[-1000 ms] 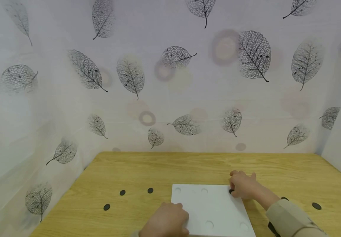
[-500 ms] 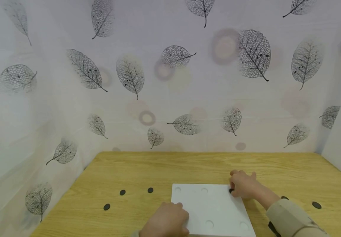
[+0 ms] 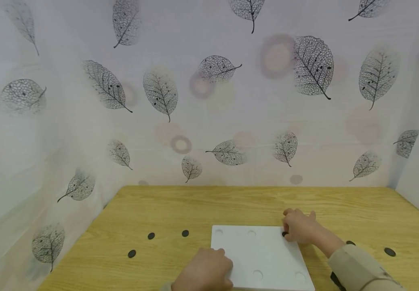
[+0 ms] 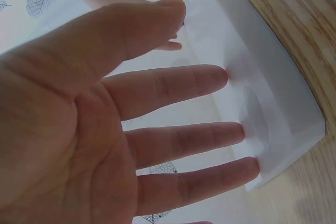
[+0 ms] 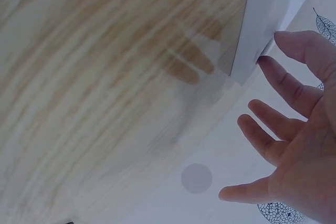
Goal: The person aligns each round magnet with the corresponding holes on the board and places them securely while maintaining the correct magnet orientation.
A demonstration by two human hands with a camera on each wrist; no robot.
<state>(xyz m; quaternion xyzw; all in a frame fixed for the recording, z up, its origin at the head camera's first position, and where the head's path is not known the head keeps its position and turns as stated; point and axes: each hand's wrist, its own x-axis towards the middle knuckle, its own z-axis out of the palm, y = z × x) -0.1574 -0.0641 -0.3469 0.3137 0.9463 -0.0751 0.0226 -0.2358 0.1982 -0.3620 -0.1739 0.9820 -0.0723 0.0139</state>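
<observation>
A white square board [image 3: 264, 254] with round recesses lies on the wooden table [image 3: 202, 206]. My left hand [image 3: 203, 270] rests flat on its near left corner, fingers straight along the board's edge [image 4: 262, 129]. At the far right corner my right hand [image 3: 298, 228] holds a small black disc [image 3: 284, 234] between thumb and forefinger. In the right wrist view the disc [image 5: 261, 59] shows as a dark spot at the board's corner [image 5: 262, 19], with the other fingers [image 5: 268, 135] spread apart. Most of the disc is hidden by the fingers.
Three black discs [image 3: 151, 235] [image 3: 185, 233] [image 3: 131, 253] lie on the table left of the board. Two more [image 3: 389, 251] [image 3: 350, 243] lie to its right. A leaf-patterned curtain [image 3: 209, 101] closes off the back and both sides.
</observation>
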